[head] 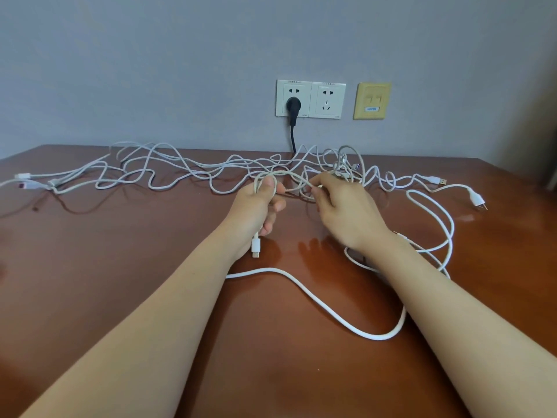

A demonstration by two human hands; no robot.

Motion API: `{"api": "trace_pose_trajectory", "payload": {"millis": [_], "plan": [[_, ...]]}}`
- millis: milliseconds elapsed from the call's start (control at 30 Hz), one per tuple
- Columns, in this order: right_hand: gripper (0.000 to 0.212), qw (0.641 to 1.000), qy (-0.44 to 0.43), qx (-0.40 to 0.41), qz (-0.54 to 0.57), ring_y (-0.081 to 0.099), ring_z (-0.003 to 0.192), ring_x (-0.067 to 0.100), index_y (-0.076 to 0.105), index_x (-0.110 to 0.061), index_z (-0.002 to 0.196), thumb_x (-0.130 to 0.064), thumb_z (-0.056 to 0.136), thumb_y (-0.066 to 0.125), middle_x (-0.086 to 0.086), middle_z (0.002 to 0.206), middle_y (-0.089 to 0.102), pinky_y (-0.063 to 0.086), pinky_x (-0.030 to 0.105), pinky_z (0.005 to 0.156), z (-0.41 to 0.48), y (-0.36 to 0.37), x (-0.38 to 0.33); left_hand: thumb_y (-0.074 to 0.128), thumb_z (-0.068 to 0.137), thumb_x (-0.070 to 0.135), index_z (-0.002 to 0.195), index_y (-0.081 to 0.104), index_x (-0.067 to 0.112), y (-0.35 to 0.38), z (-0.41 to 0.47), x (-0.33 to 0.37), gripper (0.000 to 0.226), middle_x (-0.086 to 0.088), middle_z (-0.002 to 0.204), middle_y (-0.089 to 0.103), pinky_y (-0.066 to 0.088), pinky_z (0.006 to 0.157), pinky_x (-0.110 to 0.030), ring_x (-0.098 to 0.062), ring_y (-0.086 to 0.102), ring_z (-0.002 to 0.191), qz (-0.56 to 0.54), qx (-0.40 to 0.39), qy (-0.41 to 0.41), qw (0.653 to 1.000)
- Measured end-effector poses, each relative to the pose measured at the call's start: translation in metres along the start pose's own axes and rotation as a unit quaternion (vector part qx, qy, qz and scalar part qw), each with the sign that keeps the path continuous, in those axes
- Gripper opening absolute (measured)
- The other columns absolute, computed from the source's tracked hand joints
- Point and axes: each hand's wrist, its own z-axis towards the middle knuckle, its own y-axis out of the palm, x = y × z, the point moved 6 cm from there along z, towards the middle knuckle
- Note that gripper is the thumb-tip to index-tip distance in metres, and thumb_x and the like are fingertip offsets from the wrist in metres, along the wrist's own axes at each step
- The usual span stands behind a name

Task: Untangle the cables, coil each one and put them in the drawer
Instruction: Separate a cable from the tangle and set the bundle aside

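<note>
Left hand [262, 206] fingers clenched around a coil of thin white cable [272, 176], connector [256, 247] hanging below to anchor loops, right hand [340, 212] pinching the next strand to feed it from the tangle [211, 170] on the worktop [120, 282]; drawer unseen.

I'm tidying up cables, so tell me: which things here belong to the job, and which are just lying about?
Job: thin white cable, gripped by left hand, pinched by right hand; tangled white cables; thick white cable.
Not the job: black plug in wall socket; yellow wall plate.
</note>
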Motion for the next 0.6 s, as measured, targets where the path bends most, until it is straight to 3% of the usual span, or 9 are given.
{"api": "trace_pose_trajectory", "payload": {"millis": [100,233,467,600], "plan": [[0.024,1.000,-0.025,-0.013,0.001,0.057,0.092,0.037,0.057,-0.015,0.114,-0.021,0.098,0.041,0.015,0.094,0.067,0.045,0.039,0.076,-0.002,0.003,-0.009,0.031,0.103,0.029,0.083,0.053,0.022,-0.004,0.002,0.000,0.031,0.009,0.048,0.052,0.027,0.034,-0.013,-0.006,0.032,0.028,0.065,0.014,0.025,0.997],[0.020,0.998,-0.035,-0.050,0.011,0.056,0.087,0.038,0.057,-0.013,0.109,-0.019,0.098,0.041,0.016,0.090,0.064,0.043,0.039,0.073,-0.006,0.010,-0.018,0.039,0.101,0.024,0.087,0.057,0.023,-0.002,0.000,0.003,0.023,0.005,0.060,0.053,0.028,0.034,-0.015,-0.006,0.033,0.030,0.038,-0.018,0.040,0.998],[0.017,0.994,-0.043,-0.100,0.029,0.051,0.077,0.030,0.057,-0.013,0.104,-0.015,0.097,0.041,0.008,0.080,0.055,0.042,0.037,0.069,-0.012,0.016,-0.026,0.039,0.100,0.024,0.095,0.060,0.025,0.004,-0.001,0.002,0.022,0.012,0.051,0.050,0.029,0.032,-0.015,-0.005,0.034,0.031,0.048,-0.068,0.049,0.995],[0.024,0.991,-0.071,-0.112,-0.011,0.055,0.092,0.034,0.057,-0.012,0.111,-0.020,0.098,0.038,0.011,0.100,0.064,0.037,0.034,0.068,-0.015,0.018,-0.033,0.033,0.102,0.024,0.084,0.055,0.022,0.001,0.001,0.003,0.029,0.004,0.052,0.042,0.034,0.034,-0.015,-0.003,0.037,0.028,0.155,-0.038,0.062,0.985]]}}
